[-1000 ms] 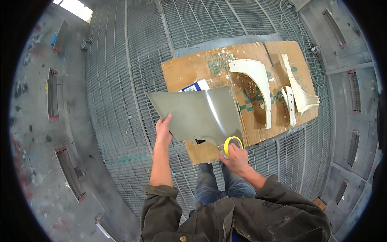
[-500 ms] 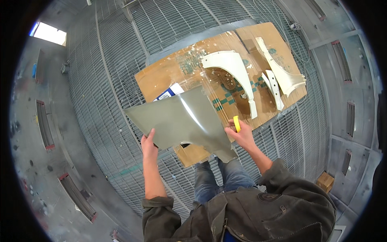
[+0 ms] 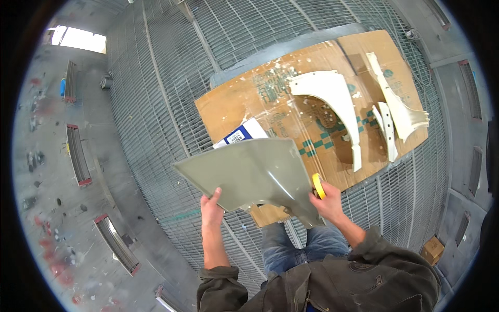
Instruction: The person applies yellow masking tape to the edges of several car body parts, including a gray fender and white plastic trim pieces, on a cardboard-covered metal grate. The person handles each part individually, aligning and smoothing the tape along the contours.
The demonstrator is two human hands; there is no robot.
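A glossy grey-green car fender [image 3: 249, 171] is held up in front of my body, over the near part of the cardboard. My left hand [image 3: 212, 209] grips its lower left edge, thumb on top and the other fingers hidden underneath. At the fender's right end, my right hand [image 3: 328, 202] is closed by the narrow edge. A roll of yellow tape [image 3: 318, 185] is in that same hand, standing out between thumb and fingers. How firmly the right fingers press on the fender is hidden.
Flattened cardboard [image 3: 228, 106] lies on the metal grating floor [image 3: 156, 104]. On it are a white fender [image 3: 332, 93], a long cream panel [image 3: 397, 101], small white strips [image 3: 387, 130] and a blue-and-white box [image 3: 240, 134]. Another box [image 3: 432, 250] stands by the right wall.
The fender has tilted, its far edge appearing lower in the picture, while both hands keep hold. The whole view has shifted, so the cardboard and parts appear further right.
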